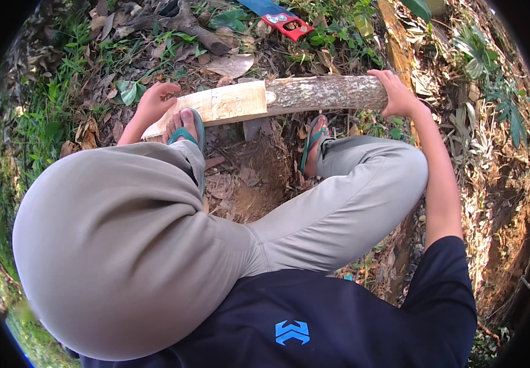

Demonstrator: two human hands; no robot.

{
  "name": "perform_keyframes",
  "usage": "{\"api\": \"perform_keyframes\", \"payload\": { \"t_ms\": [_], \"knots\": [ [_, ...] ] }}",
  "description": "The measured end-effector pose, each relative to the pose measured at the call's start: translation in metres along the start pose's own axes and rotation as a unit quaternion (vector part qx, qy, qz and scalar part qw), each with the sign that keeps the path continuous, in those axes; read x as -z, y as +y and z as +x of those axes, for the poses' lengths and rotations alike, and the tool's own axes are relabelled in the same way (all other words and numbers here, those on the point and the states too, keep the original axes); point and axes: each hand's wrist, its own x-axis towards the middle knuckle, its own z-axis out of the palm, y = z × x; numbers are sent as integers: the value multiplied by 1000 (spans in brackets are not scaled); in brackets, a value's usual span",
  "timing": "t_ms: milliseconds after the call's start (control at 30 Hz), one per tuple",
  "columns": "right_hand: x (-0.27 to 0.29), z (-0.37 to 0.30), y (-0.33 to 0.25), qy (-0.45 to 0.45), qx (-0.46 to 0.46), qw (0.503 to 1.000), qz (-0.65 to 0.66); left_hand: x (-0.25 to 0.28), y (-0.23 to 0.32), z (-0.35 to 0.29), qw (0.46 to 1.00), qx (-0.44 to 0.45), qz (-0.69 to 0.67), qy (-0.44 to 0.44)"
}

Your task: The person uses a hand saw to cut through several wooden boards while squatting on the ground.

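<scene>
A log (pixel 326 93) lies crosswise in front of me. Rough bark covers its right part; its left part is hewn to a flat pale face (pixel 231 103) with faint marks on it. My right hand (pixel 398 95) grips the bark-covered right end, fingers over the far side and thumb on the near side. At the hewn left end is my left hand (pixel 153 109), fingers curved and apart, beside the wood's far edge; whether it touches the wood I cannot tell. My left foot (pixel 182 126), in a green flip-flop, presses on the hewn part.
Beyond the log lies a handsaw (pixel 286 24) with a red handle and blue blade. My right foot (pixel 317 138) stands on the soil just nearer than the log. A dry branch (pixel 197 27) lies at the far left. Leaves, grass and low plants cover the ground around.
</scene>
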Motion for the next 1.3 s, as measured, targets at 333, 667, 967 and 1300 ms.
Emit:
{"api": "perform_keyframes", "payload": {
  "t_ms": [333, 667, 967, 1300],
  "knots": [
    [80, 94, -53, 53, 44, 998, 7, -36, 98, 38, 988, -109, -98, -55],
    [-37, 266, -92, 80, -8, 972, -219, -57, 149, 17, 982, -153, -76, -86],
    [-13, 271, -97, 167, 75, 983, -15, -67, 148, 3, 974, -217, 12, -68],
    [86, 91, -221, 422, 93, 705, 562, -70, 140, -4, 971, -215, 73, -70]
  ]
}}
